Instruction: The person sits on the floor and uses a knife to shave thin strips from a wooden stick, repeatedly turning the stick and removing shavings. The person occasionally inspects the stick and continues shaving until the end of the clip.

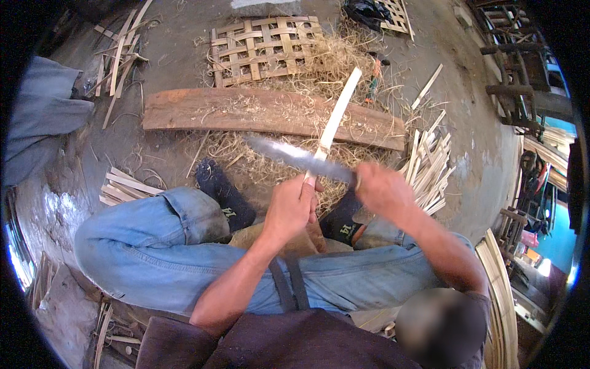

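Dark shirt (295, 341), pale strip (340, 112) in left fingers (305, 195)

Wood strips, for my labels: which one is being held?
The long pale strip in the left hand, crossed by the knife; no hand holds the other strips.

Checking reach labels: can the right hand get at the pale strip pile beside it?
Probably yes: nothing visible stands between the right hand and the strip pile, but that hand holds a knife.
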